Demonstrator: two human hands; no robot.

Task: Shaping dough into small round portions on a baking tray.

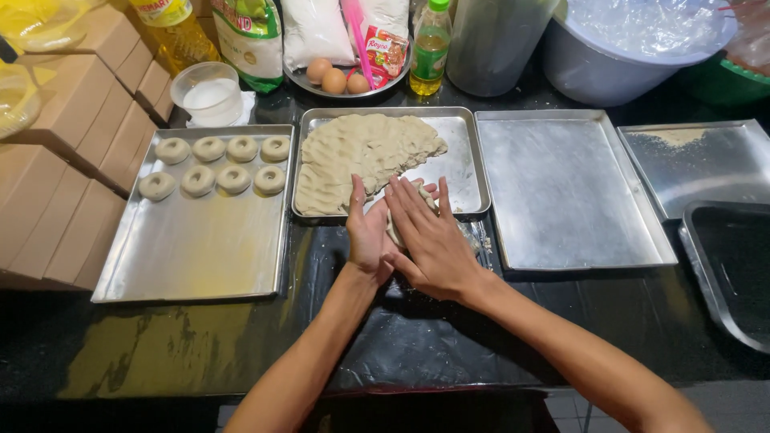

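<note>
At frame centre, left hand [367,232] and right hand [429,240] press together around a dough piece [423,195]; rolling evenly would likely round it.

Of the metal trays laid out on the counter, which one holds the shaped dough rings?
The leftmost tray: eight dough rings sit in two rows at its far end. The tray beside it holds a flattened dough sheet; the others hold no dough.

dough piece [417,196] mostly hidden between hands, black tray [734,269] cut off right
</note>
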